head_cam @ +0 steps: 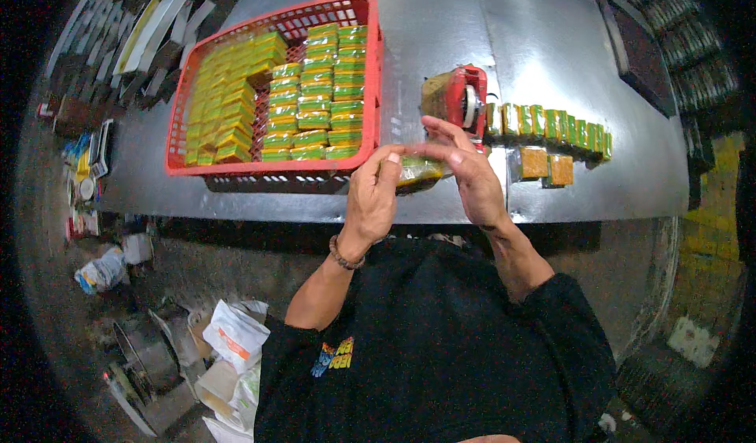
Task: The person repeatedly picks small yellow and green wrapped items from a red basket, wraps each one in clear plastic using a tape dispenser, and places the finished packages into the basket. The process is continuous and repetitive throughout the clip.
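My left hand [376, 192] holds a small clear-wrapped packet [420, 172] with green and yellow layers, just above the table's front edge. My right hand [475, 180] is at the packet's right side, thumb and a blurred finger near its top; whether it grips is unclear. Just beyond my right hand is a red tape dispenser [456, 101] with a white roll. To the left is a red plastic basket [378, 82] with rows of similar green and yellow wrapped packets [319, 88].
A row of packets [549, 125] runs rightward from the dispenser, with two orange-topped packets [533, 164] in front. All stand on a metal table [425, 23]. Stacked trays [153, 29] are at the far left, a dark flat panel [641, 59] at the right. Bags [236, 336] lie lower left.
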Action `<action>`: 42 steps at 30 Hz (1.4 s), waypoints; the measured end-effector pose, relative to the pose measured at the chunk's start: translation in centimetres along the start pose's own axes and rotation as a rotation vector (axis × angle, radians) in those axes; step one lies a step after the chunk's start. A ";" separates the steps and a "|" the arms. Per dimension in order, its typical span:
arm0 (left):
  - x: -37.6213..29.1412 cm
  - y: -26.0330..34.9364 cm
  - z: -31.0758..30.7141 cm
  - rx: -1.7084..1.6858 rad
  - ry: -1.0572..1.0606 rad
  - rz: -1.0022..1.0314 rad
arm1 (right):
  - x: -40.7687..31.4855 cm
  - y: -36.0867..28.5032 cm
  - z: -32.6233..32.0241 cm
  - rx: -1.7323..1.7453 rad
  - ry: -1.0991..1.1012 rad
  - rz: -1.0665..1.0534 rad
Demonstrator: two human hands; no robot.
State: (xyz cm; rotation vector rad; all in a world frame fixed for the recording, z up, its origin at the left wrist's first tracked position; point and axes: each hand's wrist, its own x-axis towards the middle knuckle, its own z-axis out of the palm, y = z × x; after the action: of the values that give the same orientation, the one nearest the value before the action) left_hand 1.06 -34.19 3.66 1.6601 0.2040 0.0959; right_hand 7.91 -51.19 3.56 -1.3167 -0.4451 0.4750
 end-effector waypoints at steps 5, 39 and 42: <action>-0.6 -0.5 -1.8 -0.040 0.094 0.020 | 0.5 -0.9 0.7 -0.388 0.015 -0.305; 14.7 -8.2 -30.6 -0.504 -0.004 -0.240 | 35.7 7.4 15.1 -1.242 -0.377 -0.214; 16.0 -9.8 -31.4 -0.360 -0.105 -0.356 | 39.7 10.6 14.6 -1.544 -0.588 -0.156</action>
State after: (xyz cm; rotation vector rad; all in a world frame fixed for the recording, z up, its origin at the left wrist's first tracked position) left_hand 10.21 0.42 -3.84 1.2468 0.3762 -0.2124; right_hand 31.52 -15.03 -2.37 -2.5705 -1.5874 0.3419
